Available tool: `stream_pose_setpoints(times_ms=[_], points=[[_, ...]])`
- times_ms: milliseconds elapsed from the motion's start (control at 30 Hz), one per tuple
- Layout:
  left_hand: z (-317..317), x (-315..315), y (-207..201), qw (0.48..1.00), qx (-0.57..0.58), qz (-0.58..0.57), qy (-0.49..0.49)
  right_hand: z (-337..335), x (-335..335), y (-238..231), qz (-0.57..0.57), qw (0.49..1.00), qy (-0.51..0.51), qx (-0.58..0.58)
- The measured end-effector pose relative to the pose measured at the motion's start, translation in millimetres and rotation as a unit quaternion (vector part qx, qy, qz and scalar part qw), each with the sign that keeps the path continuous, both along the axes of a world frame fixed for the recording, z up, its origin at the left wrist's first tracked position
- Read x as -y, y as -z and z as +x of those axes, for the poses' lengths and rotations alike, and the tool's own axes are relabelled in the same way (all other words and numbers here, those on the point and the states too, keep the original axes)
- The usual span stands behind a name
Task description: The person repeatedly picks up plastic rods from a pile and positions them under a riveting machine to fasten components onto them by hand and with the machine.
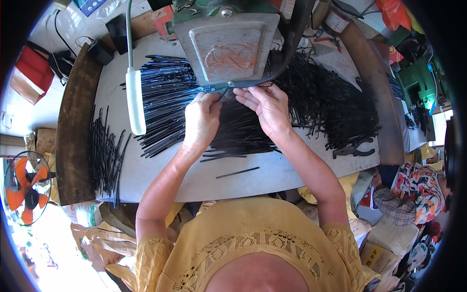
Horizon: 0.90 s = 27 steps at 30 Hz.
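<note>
Both of my hands meet under the head of a green and grey machine point(233, 51) at the table's middle. My left hand point(202, 119) is closed in a pinch, and a short dark piece, seemingly the end of a black strip, shows at its fingertips. My right hand point(270, 109) is also closed, thumb and fingers together just below the machine's lower edge; what it grips is hidden or too small to name. Around them lie a spread of thin black strips point(165, 104) on the left and a tangled heap of black strips point(331, 102) on the right.
One loose strip point(237, 173) lies near the front edge of the pale table point(175, 182). Pliers point(354, 149) rest at the right. A white lamp point(135, 104) stands left of the machine. Wooden boards point(78, 126) border the table. Another person's patterned sleeve point(418, 187) shows far right.
</note>
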<state>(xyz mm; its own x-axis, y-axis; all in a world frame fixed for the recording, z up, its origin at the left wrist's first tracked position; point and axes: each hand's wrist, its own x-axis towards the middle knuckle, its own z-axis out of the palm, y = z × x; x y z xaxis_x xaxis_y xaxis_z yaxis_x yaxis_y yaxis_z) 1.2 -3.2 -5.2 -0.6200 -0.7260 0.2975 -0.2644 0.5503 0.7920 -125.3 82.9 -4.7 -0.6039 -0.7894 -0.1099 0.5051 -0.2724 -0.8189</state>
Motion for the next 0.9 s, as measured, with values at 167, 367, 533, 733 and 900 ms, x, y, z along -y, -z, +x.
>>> stream_pose_setpoints(times_ms=[167, 367, 533, 733, 900], points=[[-1, -1, -3, 0.999, 0.003, -0.039, -0.004, -1, 3, 3, -0.007, 1.000, -0.001, -0.011], [0, 1, -1, 0.994, 0.026, -0.110, 0.007, 1, 3, 3, -0.012, 1.000, 0.014, -0.011], [1, -9, -3, 0.950, 0.117, -0.291, -0.011, 1, 2, 2, -0.004, 1.000, 0.013, -0.002], [-1, -6, -7, 0.973, 0.019, -0.228, 0.013, -2, 1, 0, 0.012, 0.997, -0.021, 0.077], [-4, -19, -17, 0.807, -0.160, 0.567, 0.044, -13, -23, -12, 0.114, 0.982, -0.134, -0.072]])
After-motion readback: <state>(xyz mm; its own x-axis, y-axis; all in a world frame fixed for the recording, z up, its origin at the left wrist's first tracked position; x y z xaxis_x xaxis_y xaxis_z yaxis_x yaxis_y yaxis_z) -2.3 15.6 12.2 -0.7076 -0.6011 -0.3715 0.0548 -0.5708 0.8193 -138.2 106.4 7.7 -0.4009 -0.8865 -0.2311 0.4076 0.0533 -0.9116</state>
